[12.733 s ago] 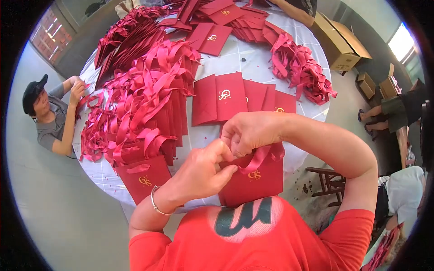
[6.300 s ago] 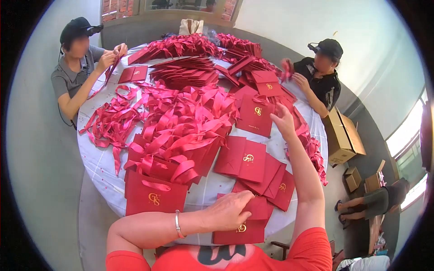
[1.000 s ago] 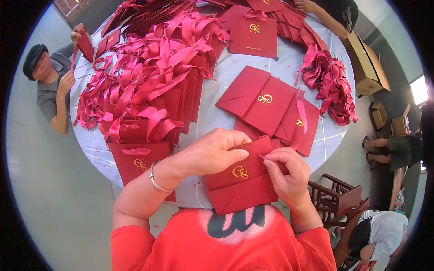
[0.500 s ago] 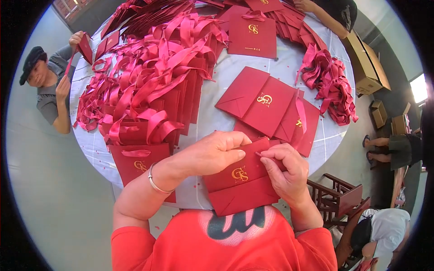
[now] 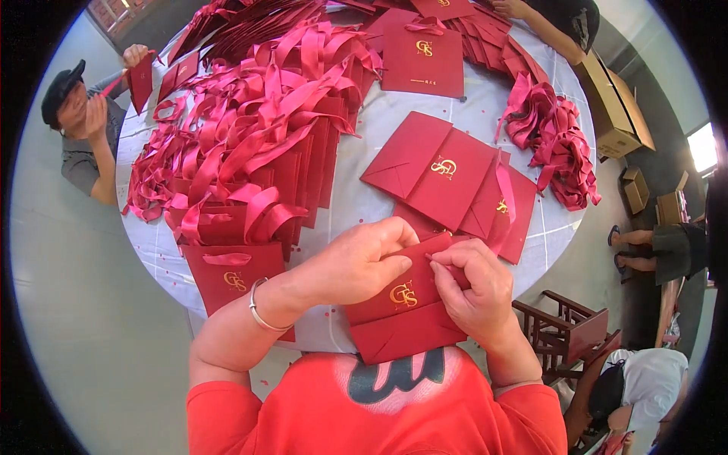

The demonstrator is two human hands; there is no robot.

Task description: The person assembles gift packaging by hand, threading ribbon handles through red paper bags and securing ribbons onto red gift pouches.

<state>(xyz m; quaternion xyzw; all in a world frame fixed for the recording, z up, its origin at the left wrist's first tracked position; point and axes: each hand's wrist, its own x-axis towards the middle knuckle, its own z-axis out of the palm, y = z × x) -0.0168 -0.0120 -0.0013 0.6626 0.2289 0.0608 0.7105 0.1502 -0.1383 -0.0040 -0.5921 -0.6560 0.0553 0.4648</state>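
Observation:
A flat dark red paper gift bag point(image 5: 409, 334) with a gold emblem lies in front of me at the table's near edge. My left hand point(image 5: 364, 258), a silver bangle at its wrist, is closed on the bag's upper edge, with some fingers hidden behind it. At the same edge, my right hand point(image 5: 476, 292) pinches the small tip of a pink ribbon between thumb and forefinger. Just beyond lie more folded red bags point(image 5: 462, 171), overlapping, with a pink ribbon point(image 5: 503, 199) trailing over one of them.
To the left, a large heap of red bags with pink ribbon handles point(image 5: 250, 144) covers the round table point(image 5: 356, 178). A tangle of loose ribbons point(image 5: 557, 144) lies at the right edge. Co-workers sit at the far left and far right. Wooden stools point(image 5: 569, 326) and cardboard boxes point(image 5: 610, 106) stand to the right.
My right hand has shifted slightly left along the bag's edge, still pinching the ribbon tip. The left co-worker has lifted their head and raised the hand that holds a ribbon.

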